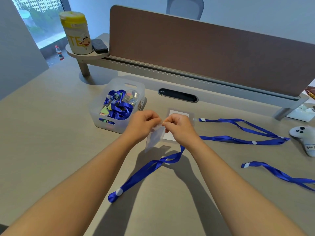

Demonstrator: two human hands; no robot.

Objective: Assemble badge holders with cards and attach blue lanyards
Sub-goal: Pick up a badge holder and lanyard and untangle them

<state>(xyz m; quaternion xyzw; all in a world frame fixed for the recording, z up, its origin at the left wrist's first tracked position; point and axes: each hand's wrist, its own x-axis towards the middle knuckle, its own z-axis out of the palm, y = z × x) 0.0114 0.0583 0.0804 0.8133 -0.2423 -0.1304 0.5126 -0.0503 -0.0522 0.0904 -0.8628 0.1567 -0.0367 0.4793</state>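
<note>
Left hand (142,122) and right hand (177,124), fingers curled, both pinching the clear badge holder's (154,138) top edge.

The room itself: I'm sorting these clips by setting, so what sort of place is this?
Most likely an office workstation: a desk backed by a brown partition screen, a cable port set into the desktop, and an office chair beyond the partition.
</note>
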